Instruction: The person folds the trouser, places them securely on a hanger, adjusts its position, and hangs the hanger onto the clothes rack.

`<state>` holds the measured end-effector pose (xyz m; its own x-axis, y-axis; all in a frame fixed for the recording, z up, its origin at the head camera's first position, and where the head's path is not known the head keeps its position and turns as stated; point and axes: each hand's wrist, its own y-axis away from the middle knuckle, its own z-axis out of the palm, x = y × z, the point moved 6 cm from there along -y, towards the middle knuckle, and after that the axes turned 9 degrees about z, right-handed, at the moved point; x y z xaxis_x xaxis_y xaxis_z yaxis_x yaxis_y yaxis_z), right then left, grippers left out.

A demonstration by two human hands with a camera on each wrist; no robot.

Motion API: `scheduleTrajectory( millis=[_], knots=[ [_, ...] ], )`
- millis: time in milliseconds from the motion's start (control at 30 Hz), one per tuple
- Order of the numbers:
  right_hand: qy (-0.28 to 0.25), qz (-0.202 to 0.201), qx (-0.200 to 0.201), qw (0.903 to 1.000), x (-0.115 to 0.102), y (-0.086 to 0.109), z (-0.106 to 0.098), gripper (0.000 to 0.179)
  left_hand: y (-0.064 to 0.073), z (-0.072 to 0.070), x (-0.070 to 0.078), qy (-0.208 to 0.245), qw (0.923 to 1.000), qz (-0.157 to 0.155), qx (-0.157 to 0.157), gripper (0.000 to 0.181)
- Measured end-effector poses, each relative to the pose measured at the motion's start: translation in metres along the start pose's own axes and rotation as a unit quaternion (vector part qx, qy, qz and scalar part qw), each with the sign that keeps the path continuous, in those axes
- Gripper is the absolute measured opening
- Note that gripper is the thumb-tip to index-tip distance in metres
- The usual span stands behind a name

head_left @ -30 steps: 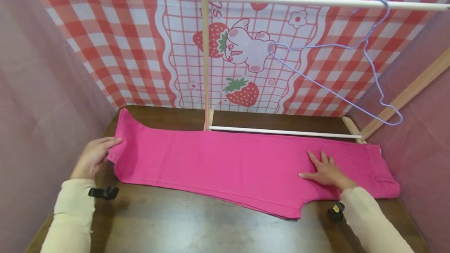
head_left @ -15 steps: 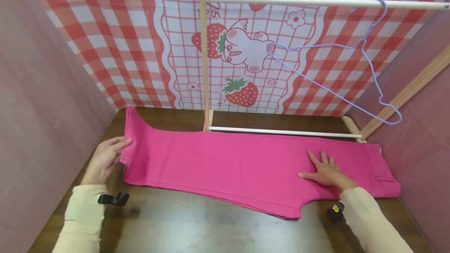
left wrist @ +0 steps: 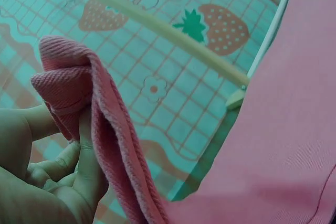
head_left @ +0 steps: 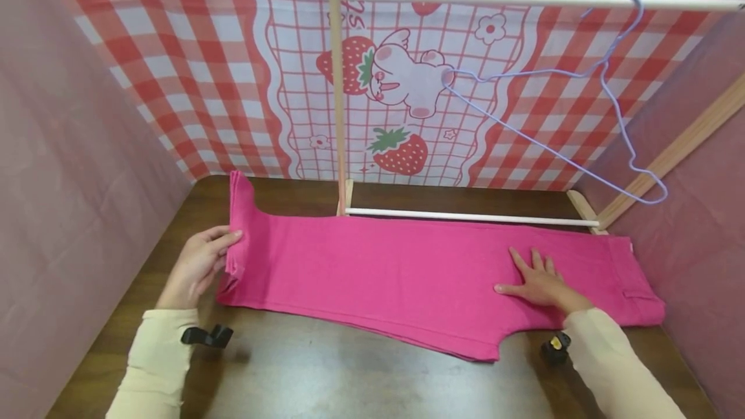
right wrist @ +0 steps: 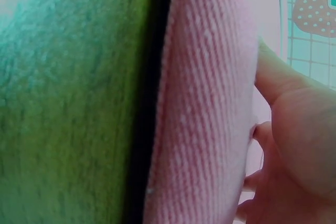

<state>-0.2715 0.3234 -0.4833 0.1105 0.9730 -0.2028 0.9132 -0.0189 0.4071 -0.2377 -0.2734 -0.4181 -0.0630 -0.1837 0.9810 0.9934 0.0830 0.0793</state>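
L hand (head_left: 200,267) moved inward, pinching hem (head_left: 238,202); R hand (head_left: 538,282) spread on pants (head_left: 396,277); tabletop (head_left: 326,374) along near edge.

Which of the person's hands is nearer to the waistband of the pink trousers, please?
Right: the right hand rests on the trousers, left of the waistband, while the left hand pinches the hems at the opposite end.

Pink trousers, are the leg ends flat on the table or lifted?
Lifted: the left hand pinches the leg ends up, while most of the pink trousers lies flat on the table.
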Motion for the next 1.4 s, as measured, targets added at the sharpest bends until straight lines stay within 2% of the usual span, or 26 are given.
scheduleTrajectory(
  millis=[100,200,333,667,767,900,1167,1400],
  knots=[
    [0.002,-0.002,0.000,1.0000,-0.001,0.000,-0.001,0.112,0.000,0.007,-0.002,0.001,1.0000,-0.002,-0.001,0.006],
    [0.006,0.003,-0.006,1.0000,-0.001,0.000,-0.002,0.114,-0.001,0.015,-0.004,-0.021,0.9998,-0.006,-0.003,0.002],
    [0.004,0.007,-0.016,0.9998,-0.001,0.001,-0.002,0.115,0.000,0.022,-0.008,-0.041,0.9991,-0.010,-0.002,0.004],
    [0.003,0.001,-0.022,0.9998,-0.003,-0.003,-0.004,0.116,0.004,0.041,-0.012,-0.024,0.9997,-0.001,-0.005,0.007],
    [0.002,-0.002,-0.021,0.9998,-0.002,-0.003,-0.002,0.115,0.005,0.047,-0.013,-0.032,0.9994,-0.005,-0.006,0.003],
    [0.001,-0.002,-0.014,0.9999,-0.001,-0.002,-0.001,0.114,0.007,0.056,-0.014,-0.060,0.9981,-0.010,-0.008,0.014],
    [-0.008,0.007,-0.021,0.9997,-0.001,-0.002,-0.001,0.117,0.008,0.079,-0.016,-0.050,0.9982,-0.014,-0.029,0.034],
    [0.002,-0.005,-0.010,0.9999,-0.002,-0.001,-0.002,0.112,0.006,0.103,-0.020,-0.055,0.9971,-0.010,-0.053,0.035]
  ],
)
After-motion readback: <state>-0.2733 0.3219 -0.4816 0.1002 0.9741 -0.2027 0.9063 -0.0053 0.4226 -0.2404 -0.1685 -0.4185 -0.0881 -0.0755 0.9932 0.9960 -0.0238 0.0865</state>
